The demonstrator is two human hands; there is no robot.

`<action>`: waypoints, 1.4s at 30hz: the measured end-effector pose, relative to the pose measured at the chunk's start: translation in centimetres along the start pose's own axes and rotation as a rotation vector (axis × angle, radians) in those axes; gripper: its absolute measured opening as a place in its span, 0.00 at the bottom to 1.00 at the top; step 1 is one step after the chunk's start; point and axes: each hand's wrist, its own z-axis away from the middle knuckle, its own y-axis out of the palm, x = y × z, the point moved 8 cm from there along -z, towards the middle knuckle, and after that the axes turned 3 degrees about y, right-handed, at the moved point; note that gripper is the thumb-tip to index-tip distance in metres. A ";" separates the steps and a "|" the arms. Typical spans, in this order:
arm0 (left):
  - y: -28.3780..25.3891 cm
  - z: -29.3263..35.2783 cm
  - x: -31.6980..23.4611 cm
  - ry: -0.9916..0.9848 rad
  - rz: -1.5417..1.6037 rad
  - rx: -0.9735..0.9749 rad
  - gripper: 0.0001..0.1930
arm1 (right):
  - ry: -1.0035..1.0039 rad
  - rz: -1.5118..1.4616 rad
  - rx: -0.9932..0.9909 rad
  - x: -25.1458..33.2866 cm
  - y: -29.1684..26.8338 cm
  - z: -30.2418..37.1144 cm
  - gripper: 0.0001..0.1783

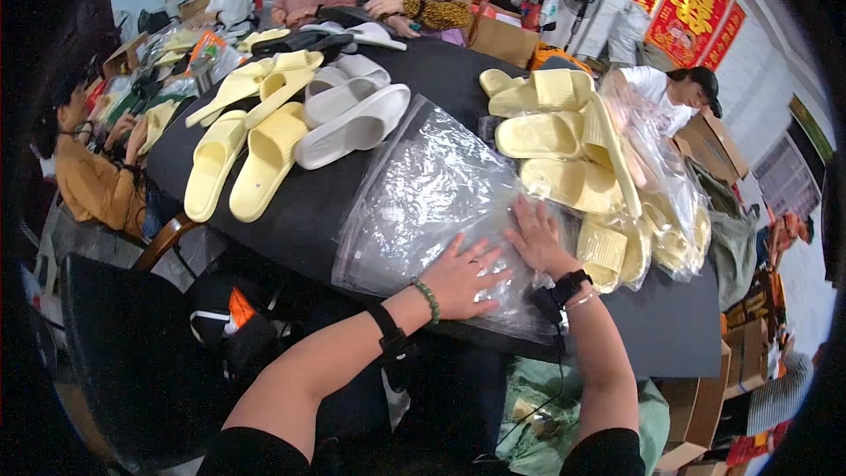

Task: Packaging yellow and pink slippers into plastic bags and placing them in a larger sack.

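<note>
A stack of clear plastic bags (401,225) lies flat on the black table (304,194) in front of me. My left hand (460,282) rests on its near part, palm down with the fingers spread. Beside it, my right hand (536,234) also presses flat on the plastic, fingers stretched toward the far side. Neither hand holds anything. Left of the bags are loose yellow slippers (269,159) and white slippers (357,128). Close to my right hand lie yellow slippers, some of them in clear bags (604,251).
Several people sit around the table, one in a brown top (97,176) at the left and one in white (656,92) at the far right. A black chair (132,353) stands at my left. Cardboard boxes (749,357) and a green sack (551,414) are at the lower right.
</note>
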 end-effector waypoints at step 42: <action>-2.3 -1.0 15.4 -0.442 -0.146 0.307 0.38 | -0.129 -0.011 0.159 0.9 -5.5 7.6 0.51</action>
